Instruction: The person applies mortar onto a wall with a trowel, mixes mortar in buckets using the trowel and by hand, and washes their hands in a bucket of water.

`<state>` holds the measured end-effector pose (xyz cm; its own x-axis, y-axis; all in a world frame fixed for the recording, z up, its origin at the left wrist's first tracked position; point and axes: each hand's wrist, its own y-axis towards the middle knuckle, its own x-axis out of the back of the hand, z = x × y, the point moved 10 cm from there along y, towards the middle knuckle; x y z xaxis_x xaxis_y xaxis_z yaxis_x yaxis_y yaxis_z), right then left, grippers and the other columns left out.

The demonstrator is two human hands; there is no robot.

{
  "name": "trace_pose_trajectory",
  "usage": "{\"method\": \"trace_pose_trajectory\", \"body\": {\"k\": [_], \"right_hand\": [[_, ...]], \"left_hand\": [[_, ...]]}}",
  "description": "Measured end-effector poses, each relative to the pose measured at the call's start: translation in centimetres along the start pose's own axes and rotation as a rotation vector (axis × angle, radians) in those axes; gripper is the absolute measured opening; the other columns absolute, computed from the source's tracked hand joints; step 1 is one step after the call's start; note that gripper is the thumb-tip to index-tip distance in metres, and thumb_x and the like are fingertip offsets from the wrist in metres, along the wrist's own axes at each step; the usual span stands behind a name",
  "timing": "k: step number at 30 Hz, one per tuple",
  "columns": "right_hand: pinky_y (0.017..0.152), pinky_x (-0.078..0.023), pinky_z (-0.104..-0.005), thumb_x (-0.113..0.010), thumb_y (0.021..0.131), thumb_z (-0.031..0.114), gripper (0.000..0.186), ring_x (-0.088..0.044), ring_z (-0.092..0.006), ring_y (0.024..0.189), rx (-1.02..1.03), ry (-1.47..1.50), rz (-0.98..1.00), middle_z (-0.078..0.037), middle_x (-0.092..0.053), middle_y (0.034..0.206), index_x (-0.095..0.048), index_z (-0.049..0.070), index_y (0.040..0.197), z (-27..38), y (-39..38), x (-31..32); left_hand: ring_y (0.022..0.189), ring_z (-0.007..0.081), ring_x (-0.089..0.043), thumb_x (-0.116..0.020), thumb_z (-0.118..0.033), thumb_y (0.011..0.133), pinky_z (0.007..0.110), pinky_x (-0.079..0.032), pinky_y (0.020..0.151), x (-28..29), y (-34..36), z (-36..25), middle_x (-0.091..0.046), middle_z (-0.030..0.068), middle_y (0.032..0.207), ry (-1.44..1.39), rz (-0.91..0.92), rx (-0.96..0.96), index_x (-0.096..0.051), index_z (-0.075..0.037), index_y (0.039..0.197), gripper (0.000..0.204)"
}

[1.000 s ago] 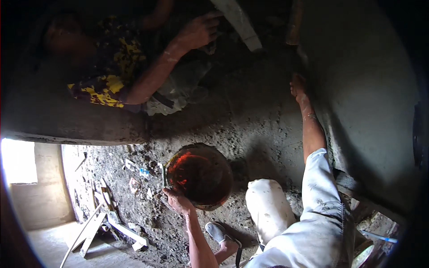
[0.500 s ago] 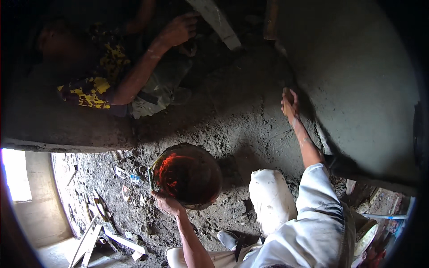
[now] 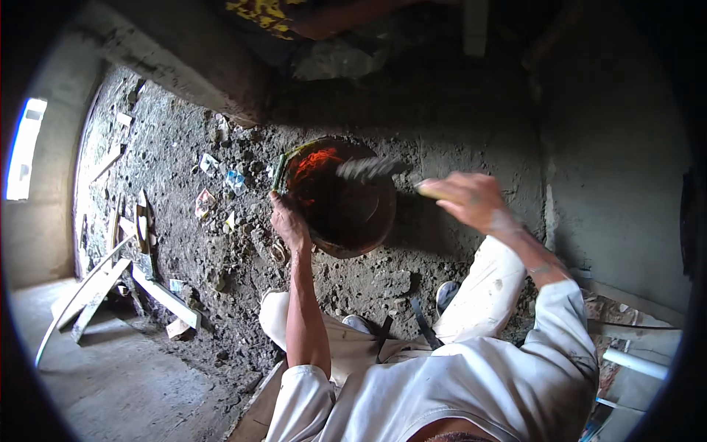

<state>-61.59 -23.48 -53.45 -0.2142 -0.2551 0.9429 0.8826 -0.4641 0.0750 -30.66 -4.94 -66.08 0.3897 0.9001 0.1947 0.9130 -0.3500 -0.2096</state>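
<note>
Trowel [image 3: 372, 168] is in R grip [image 3: 473, 200], blade out to the L of it & a touch higher in view, over the R half of the round basin [image 3: 379, 225]. Long axis runs approx L–R, handle toward R grip, tip toward basin middle. Blade's blurred, looks caked w/ grey stuff; can't tell if it touches the contents or hangs clear.

R grip: fingers wrapped round the wooden handle, closed, no gap visible; handle's L end pokes out past the fingers. R grip itself sits outside the basin, just R of the rim, w/ white-trousered knee [image 3: 490, 272] right below it.

L grip [image 3: 289, 223] is the nearer one to the basin: looks clamped on its lower-L rim, thumb up by the green side handle [image 3: 278, 171]; other fingers mostly hidden, so can't tell how tight. Orange-red patch inside basin is up-R of L grip.

FYI: wood offcuts [image 3: 166, 298] lie on rough ground, well L & below L grip. Co-worker's yellow-patterned sleeve [image 3: 261, 16] is far above both grips.
</note>
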Motion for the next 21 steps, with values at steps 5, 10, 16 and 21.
{"method": "trace_pose_trajectory", "body": {"k": [5,10,16,21], "right_hand": [[0.069,-0.032,-0.0364,-0.049,0.084,0.016,0.029,-0.047,-0.0191,0.079,0.200,-0.543,0.072,-0.004,-0.050,0.084,-0.056,0.018,0.112,7.2,6.0,-10.2],[0.068,-0.034,-0.0392,-0.049,0.084,0.018,0.024,-0.052,-0.0215,0.080,0.159,-0.505,0.174,-0.007,-0.054,0.084,-0.057,0.013,0.106,7.0,5.9,-15.9],[0.073,-0.049,-0.0530,-0.055,0.081,0.022,0.045,-0.063,-0.0312,0.085,-0.423,0.168,0.529,-0.018,-0.061,0.088,-0.049,0.007,0.123,5.4,-1.1,-20.7],[0.038,-0.047,-0.0241,-0.058,0.087,0.025,0.038,-0.055,-0.0109,0.048,-0.819,1.107,0.684,-0.007,-0.056,0.067,-0.049,0.004,0.116,11.7,-2.5,-24.7]], "left_hand": [[0.059,0.0117,-0.051,-0.034,-0.048,0.098,0.027,-0.040,0.056,-1.9,-2.7,-1.8,-0.065,0.0025,0.068,0.143,0.078,-0.175,-0.068,-0.001,0.085,0.060],[0.061,0.0084,-0.042,-0.043,-0.043,0.097,0.026,-0.036,0.056,-0.7,-3.2,-1.5,-0.054,-0.0010,0.066,-0.015,0.129,-0.204,-0.067,0.003,0.091,0.052],[0.056,0.0057,-0.034,-0.039,-0.044,0.098,0.025,-0.029,0.051,0.7,-4.6,-1.5,-0.046,-0.0029,0.058,0.101,0.131,-0.255,-0.063,0.001,0.074,0.056],[0.052,0.0084,-0.031,-0.035,-0.047,0.098,0.028,-0.026,0.049,3.9,-3.8,-0.3,-0.039,-0.0044,0.054,0.066,0.023,-0.207,-0.056,0.000,0.063,0.062]]}}
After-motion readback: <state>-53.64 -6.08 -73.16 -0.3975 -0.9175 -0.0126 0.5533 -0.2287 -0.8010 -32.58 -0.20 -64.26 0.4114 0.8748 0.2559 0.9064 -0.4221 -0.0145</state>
